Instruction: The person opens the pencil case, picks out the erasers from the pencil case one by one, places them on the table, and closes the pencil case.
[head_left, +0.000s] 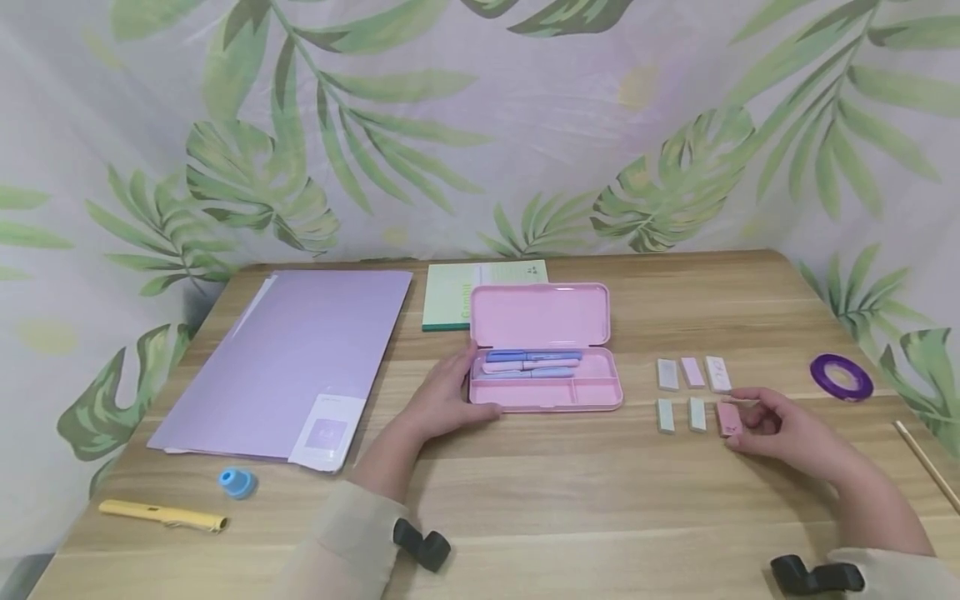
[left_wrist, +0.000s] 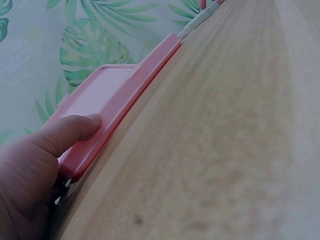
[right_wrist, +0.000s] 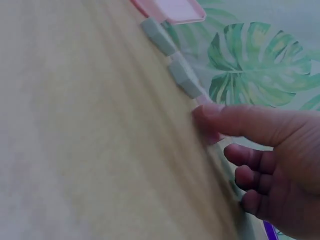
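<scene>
An open pink pencil case (head_left: 543, 396) stands mid-table with several pens (head_left: 528, 365) in its long compartment. My left hand (head_left: 444, 396) grips its left end; in the left wrist view the thumb (left_wrist: 82, 129) lies against the front wall, and the other fingers are mostly hidden. To the right, several small erasers stand in two rows. My right hand (head_left: 787, 433) pinches the pink eraser (head_left: 727, 419) at the right end of the front row, beside a pale green eraser (head_left: 697, 414). In the right wrist view that pink eraser (right_wrist: 207, 131) is partly covered by the thumb.
A purple folder (head_left: 300, 358) lies at the left, with a yellow pen (head_left: 163, 515) and a blue cap-shaped piece (head_left: 237, 482) in front. Behind the case is a green notebook (head_left: 446, 296). Purple tape (head_left: 821, 382) and a thin stick (head_left: 926, 464) lie far right.
</scene>
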